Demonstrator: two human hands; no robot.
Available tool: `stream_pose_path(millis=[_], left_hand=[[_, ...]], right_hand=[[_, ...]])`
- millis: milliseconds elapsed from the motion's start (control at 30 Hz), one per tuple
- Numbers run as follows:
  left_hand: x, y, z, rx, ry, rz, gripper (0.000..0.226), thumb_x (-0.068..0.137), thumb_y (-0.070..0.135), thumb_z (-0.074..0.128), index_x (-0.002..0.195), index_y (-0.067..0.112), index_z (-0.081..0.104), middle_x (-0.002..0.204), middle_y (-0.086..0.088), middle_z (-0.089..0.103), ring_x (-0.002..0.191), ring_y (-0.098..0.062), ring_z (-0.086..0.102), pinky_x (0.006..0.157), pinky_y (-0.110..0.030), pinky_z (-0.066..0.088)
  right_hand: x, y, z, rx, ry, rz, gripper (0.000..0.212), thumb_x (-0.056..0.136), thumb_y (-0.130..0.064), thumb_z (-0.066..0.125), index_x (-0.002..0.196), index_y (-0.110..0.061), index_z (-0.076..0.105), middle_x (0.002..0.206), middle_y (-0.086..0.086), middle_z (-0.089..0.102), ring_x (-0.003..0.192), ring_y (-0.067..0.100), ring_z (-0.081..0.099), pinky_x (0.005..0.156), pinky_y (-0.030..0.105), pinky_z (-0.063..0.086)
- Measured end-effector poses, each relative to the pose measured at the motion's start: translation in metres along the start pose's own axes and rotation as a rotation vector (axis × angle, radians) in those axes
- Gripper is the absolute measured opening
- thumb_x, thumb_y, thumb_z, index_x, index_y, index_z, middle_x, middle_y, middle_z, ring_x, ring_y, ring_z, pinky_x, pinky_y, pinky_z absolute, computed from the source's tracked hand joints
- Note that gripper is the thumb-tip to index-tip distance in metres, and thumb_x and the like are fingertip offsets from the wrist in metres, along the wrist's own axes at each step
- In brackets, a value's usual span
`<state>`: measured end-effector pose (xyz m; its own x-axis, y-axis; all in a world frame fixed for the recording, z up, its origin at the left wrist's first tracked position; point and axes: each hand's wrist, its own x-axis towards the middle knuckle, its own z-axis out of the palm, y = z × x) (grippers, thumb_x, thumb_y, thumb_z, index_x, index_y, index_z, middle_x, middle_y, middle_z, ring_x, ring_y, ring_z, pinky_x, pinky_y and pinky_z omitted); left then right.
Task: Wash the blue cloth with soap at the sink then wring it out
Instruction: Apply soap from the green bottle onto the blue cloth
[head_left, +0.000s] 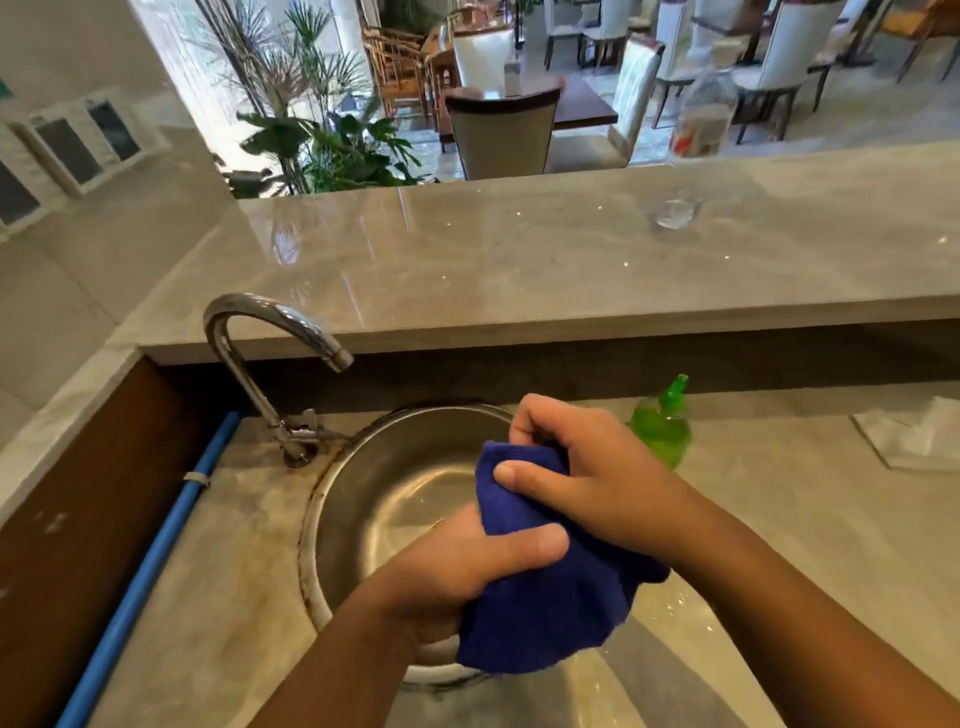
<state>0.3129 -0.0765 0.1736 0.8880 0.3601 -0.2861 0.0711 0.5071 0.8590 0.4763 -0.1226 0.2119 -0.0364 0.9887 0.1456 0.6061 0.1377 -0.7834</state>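
Deep blue cloth (545, 597), green soap bottle (665, 431), steel-grey sink (395, 478), light blue pipe (156, 561).

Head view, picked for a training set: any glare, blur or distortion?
Head view: glare streaks on the raised counter; the clear bottle behind is blurred; wide-angle bending slants the left wall; left hand, right hand and blue cloth are sharp.

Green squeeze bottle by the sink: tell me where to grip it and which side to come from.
Grip the green squeeze bottle round its wide body, below the narrow cap, which tapers too thin to hold. Come from the right: it stands upright, the right hand holding the blue cloth blocks its left, and the raised counter stands close behind it.
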Motion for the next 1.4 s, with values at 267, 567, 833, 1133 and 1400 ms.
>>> stream_pose_path(millis=[267, 567, 833, 1133, 1400], left_hand=[[0.046, -0.003, 0.027, -0.052, 0.230, 0.119, 0.049, 0.081, 0.004, 0.062, 0.130, 0.009, 0.055, 0.114, -0.013, 0.075, 0.103, -0.025, 0.072, 0.084, -0.037, 0.061], [0.120, -0.022, 0.027, -0.551, 0.398, -0.152, 0.029, 0.087, 0.013, 0.056, 0.113, 0.002, 0.067, 0.109, -0.019, 0.075, 0.098, -0.036, 0.069, 0.087, -0.046, 0.052], [0.190, -0.039, 0.027, -0.669, 0.504, -0.127, 0.026, 0.096, 0.014, 0.051, 0.120, 0.005, 0.059, 0.134, -0.019, 0.063, 0.132, -0.038, 0.053, 0.116, -0.050, 0.035], [0.235, -0.045, 0.042, -0.743, 0.610, -0.148, 0.022, 0.094, 0.010, 0.057, 0.116, 0.011, 0.058, 0.117, -0.020, 0.068, 0.109, -0.040, 0.063, 0.093, -0.053, 0.050], [0.264, -0.043, 0.066, -0.855, 0.725, -0.116, 0.013, 0.098, 0.026, 0.059, 0.103, 0.014, 0.060, 0.106, -0.017, 0.067, 0.098, -0.037, 0.063, 0.102, -0.056, 0.046]], right_hand=[[-0.001, 0.036, -0.038, -0.063, 0.031, 0.032, 0.013, 0.092, -0.040, 0.065, 0.089, -0.030, 0.056, 0.081, -0.010, 0.064, 0.073, 0.006, 0.060, 0.066, 0.026, 0.052], [0.030, 0.144, -0.110, -0.332, 0.024, 0.366, 0.022, 0.096, -0.042, 0.059, 0.104, -0.022, 0.063, 0.097, -0.005, 0.065, 0.086, 0.009, 0.060, 0.068, 0.024, 0.044], [0.068, 0.222, -0.109, -0.094, -0.078, 0.728, 0.066, 0.100, -0.056, 0.043, 0.144, -0.008, 0.049, 0.147, 0.015, 0.052, 0.131, 0.031, 0.052, 0.105, 0.044, 0.045], [0.094, 0.249, -0.101, 0.103, 0.017, 0.861, 0.055, 0.099, -0.047, 0.052, 0.132, -0.004, 0.053, 0.120, 0.014, 0.066, 0.114, 0.030, 0.061, 0.086, 0.035, 0.043], [0.100, 0.258, -0.088, 0.050, 0.047, 0.867, 0.036, 0.099, -0.040, 0.048, 0.095, -0.008, 0.063, 0.094, 0.014, 0.065, 0.088, 0.028, 0.062, 0.074, 0.035, 0.046]])
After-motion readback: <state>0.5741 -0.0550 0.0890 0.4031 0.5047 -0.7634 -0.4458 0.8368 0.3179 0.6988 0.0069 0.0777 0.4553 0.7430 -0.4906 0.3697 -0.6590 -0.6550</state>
